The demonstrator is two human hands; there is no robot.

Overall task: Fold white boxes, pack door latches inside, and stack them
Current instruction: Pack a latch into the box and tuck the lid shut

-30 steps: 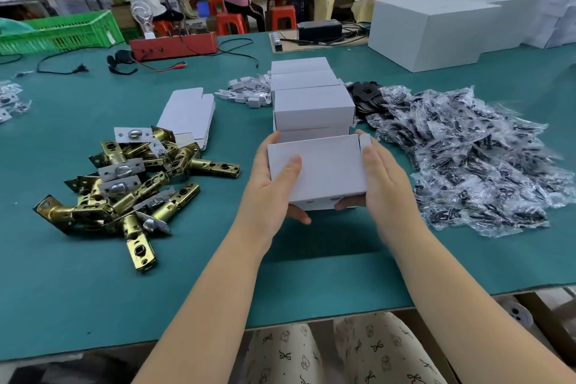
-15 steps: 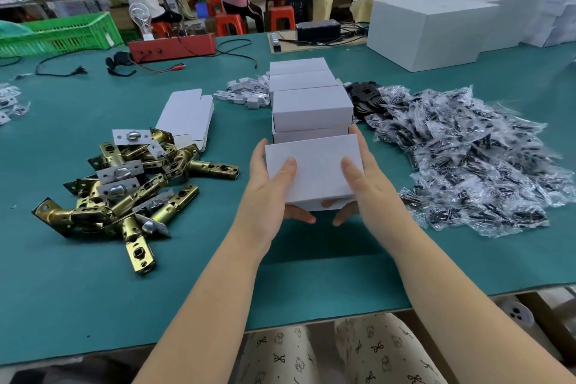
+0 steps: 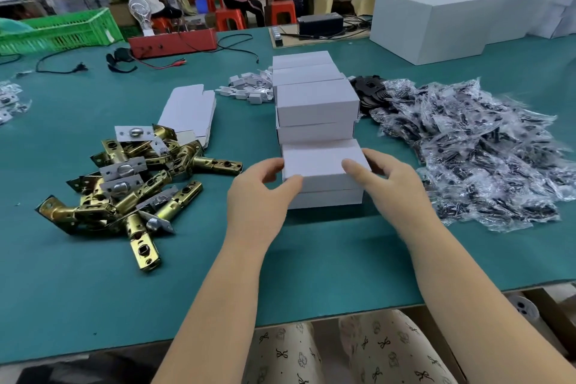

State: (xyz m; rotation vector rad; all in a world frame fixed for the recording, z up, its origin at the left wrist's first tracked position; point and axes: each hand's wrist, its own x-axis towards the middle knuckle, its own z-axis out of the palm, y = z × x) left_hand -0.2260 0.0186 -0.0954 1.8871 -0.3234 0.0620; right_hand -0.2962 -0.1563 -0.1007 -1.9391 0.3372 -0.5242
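Observation:
A closed white box (image 3: 321, 162) lies on top of another white box (image 3: 327, 200) on the green table, right in front of me. My left hand (image 3: 258, 196) grips its left end, thumb on the front corner of the lid. My right hand (image 3: 392, 184) grips its right end, thumb on top and fingers round the side. Directly behind stand more stacked white boxes (image 3: 314, 103) in a row. A heap of brass door latches (image 3: 131, 178) lies to the left, with flat unfolded boxes (image 3: 190, 109) behind it.
A big pile of clear bags with black parts (image 3: 483, 150) fills the right side. Small white pieces (image 3: 249, 87) and black plates (image 3: 371, 87) flank the row. Large white cartons (image 3: 436, 15), a red device (image 3: 171, 42) with cables and a green crate (image 3: 62, 29) stand at the back.
Both hands carried the white box away from me and down onto the lower box at the front of the row. Their thumbs have slid toward its ends.

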